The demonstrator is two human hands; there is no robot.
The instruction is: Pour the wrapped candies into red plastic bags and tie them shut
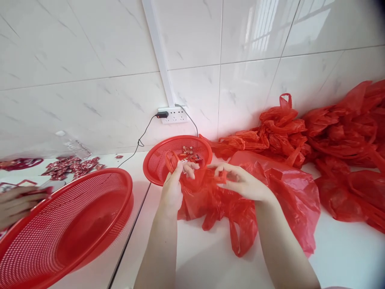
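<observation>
Between my two hands hangs a thin red plastic bag (pixel 198 192), crumpled, its lower part draping toward the white table. My left hand (pixel 176 182) grips a bunched part of it, with a loop sticking up past the thumb. On the other side my right hand (pixel 240 180) pinches the film between thumb and fingers. Just behind the left hand stands a small red mesh basket (pixel 153 158) with some small red and gold items (pixel 188 151) inside. Beneath and beside my right forearm spreads another red plastic bag (pixel 288 196).
A large red basket (pixel 90 224) stands at left. Another person's hand (pixel 18 204) holds a small red packet beside it. Behind are several small red packets (pixel 72 166) and a clear bottle (pixel 73 145). Piled red bags (pixel 282 128) line the wall at right. A cable runs from a socket strip (pixel 176 115).
</observation>
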